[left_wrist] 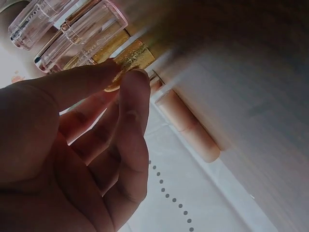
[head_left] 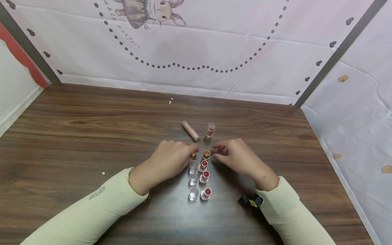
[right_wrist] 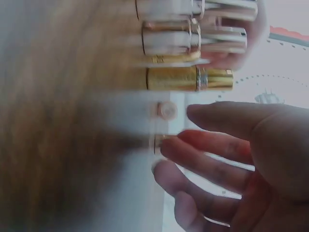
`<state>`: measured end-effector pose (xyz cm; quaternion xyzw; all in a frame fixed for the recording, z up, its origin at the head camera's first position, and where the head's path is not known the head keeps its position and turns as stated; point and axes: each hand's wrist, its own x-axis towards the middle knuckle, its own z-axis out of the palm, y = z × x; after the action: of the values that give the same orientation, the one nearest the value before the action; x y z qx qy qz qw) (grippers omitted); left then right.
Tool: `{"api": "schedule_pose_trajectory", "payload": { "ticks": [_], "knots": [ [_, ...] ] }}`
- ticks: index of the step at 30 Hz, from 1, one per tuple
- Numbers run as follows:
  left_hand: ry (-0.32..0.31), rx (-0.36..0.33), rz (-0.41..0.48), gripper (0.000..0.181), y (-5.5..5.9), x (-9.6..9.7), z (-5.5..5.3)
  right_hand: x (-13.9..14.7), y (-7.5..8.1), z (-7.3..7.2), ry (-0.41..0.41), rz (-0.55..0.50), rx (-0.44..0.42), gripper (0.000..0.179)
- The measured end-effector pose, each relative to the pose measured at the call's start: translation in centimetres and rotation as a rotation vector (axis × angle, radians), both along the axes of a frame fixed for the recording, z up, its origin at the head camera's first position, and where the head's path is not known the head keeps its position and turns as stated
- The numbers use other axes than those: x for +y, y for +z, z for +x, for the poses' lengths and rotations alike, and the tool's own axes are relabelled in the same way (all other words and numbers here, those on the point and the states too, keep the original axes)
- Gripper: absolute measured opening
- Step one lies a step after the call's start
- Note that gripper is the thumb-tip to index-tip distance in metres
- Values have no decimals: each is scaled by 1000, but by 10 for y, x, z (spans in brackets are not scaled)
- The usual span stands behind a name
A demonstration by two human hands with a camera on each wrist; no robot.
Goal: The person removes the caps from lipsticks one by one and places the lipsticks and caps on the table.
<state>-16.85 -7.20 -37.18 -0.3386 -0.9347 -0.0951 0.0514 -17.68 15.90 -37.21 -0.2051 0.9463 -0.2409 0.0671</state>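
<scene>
My left hand (head_left: 173,157) pinches a gold lipstick cap (left_wrist: 137,57) between thumb and forefinger, low over the table. Just right of it an uncapped gold lipstick (head_left: 206,155) stands upright. Loosely curved and holding nothing, my right hand (head_left: 237,155) hovers beside that lipstick, its thumb and fingers apart. Nearer me, a column of uncapped red lipsticks (head_left: 204,177) stands upright. Clear caps (head_left: 194,178) form a matching column on their left.
Beyond the hands, a pink tube (head_left: 190,130) lies on its side on the wooden table (head_left: 92,136). A lipstick under a clear cap (head_left: 210,132) stands to its right. A printed curtain (head_left: 199,44) hangs along the back edge. White specks (head_left: 170,101) lie near it.
</scene>
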Motion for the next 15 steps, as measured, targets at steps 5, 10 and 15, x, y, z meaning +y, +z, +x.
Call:
{"api": "schedule_pose_trajectory", "payload": {
  "ticks": [5,10,15],
  "knots": [
    [9,7,-5,13,-1,0,0,10,6,-6,-151,-56,21,28],
    [9,-9,-13,13,-2,0,0,16,8,-12,-267,-92,59,38],
    [12,-29,-14,13,-3,0,1,12,6,-21,-275,-110,44,51]
  ]
}}
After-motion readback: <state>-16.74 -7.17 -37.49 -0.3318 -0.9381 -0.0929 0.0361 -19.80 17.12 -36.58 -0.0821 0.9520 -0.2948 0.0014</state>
